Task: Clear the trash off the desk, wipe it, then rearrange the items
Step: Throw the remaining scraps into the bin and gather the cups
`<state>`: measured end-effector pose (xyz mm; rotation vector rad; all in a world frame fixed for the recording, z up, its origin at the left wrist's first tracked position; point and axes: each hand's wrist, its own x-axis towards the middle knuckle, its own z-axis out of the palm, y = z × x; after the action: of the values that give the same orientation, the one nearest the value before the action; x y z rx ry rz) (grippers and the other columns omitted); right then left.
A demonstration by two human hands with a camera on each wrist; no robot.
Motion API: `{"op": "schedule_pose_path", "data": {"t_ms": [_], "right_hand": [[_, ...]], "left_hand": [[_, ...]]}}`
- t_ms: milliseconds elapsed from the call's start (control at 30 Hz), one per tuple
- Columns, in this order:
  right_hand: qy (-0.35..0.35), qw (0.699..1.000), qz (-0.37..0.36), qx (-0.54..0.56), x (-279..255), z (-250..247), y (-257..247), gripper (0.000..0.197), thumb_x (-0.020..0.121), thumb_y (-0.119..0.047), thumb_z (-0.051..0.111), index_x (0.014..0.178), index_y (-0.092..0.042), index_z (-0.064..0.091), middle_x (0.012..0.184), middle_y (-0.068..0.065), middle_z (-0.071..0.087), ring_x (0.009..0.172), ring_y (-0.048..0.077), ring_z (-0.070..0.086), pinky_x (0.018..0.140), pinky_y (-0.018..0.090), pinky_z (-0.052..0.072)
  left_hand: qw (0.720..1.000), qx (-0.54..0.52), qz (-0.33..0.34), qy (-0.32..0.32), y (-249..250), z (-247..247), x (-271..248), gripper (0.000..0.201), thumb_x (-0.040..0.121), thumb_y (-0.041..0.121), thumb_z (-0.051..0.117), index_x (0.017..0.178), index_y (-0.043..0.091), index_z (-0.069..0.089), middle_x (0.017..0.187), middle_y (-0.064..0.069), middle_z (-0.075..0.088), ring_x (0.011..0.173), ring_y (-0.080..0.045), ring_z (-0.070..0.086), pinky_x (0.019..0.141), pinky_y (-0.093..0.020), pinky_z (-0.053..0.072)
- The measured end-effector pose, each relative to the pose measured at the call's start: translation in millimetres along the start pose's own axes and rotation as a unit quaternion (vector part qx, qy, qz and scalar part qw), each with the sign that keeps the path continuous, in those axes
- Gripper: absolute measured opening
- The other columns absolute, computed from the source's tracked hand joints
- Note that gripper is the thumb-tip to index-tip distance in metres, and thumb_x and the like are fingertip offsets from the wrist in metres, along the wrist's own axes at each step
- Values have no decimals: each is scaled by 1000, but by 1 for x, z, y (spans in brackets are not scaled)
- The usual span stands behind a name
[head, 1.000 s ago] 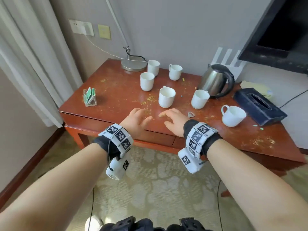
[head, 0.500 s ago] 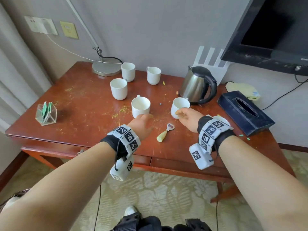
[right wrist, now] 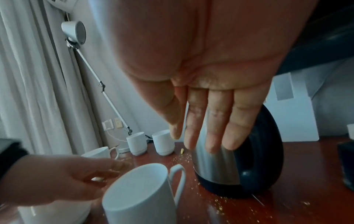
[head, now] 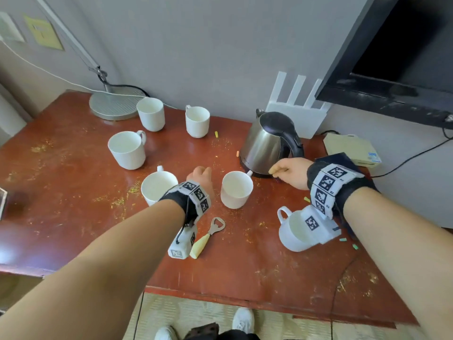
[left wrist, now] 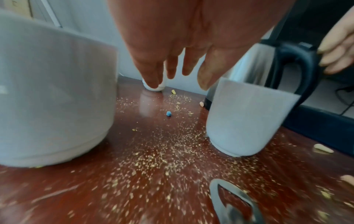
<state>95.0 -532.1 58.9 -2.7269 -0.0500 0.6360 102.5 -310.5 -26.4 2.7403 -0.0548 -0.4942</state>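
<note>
Bottle opener (head: 207,238) lies ring end toward kettle (head: 267,143).

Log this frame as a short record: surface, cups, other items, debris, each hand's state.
surface: red-brown desk, not yet wiped
cups: six white cups, all upright; nearest-right cup partly hidden by the wrist camera
other items: kettle, bottle opener, lamp base, dark tissue box mostly hidden
debris: yellow crumbs scattered; small blue bit
left hand: fingers extended, holds nothing, between two cups
right hand: fingers straight, at the kettle's handle side, contact unclear
</note>
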Motion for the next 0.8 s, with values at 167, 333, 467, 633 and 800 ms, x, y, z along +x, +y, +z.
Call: {"op": "schedule_pose_path", "data": {"t_ms": [167,333,467,633,800], "right_hand": [[-109,993,-9,-38,35,-1,36,30,98,-21,42,126,-23,54,130,-6,57,120,14,52,99,23,38],[-150,986,-9,-72,53,-4,68,33,98,-17,38,126,-26,53,126,-8,59,116,11,53,92,20,40],[-154,985,-6,-78,59,2,91,29,97,-22,43,124,-26,54,125,-4,59,100,12,55,85,23,44],[-116,989,20,-88,64,12,116,31,98,-19,40,125,-23,53,124,1,56,95,16,55,89,26,45],[-69,988,71,-123,67,34,142,39,93,-20,50,132,-21,45,136,4,40,115,23,52,94,33,46]], "left_hand": [[999,32,-28,-15,9,12,48,71,87,5,54,148,14,17,155,-11,11,142,-30,15,116,-39,19],[994,69,-57,-66,8,26,71,68,88,16,55,147,21,21,154,-9,12,139,-34,18,113,-44,25],[988,92,-102,-76,14,26,77,57,86,16,56,138,19,35,136,-11,30,127,-34,31,104,-44,37],[984,85,-128,-91,20,26,75,52,90,10,49,140,14,35,132,-14,38,120,-35,46,96,-42,45],[980,76,-155,-95,20,30,61,43,92,9,48,134,7,39,132,-16,40,118,-36,49,94,-42,45]]}}
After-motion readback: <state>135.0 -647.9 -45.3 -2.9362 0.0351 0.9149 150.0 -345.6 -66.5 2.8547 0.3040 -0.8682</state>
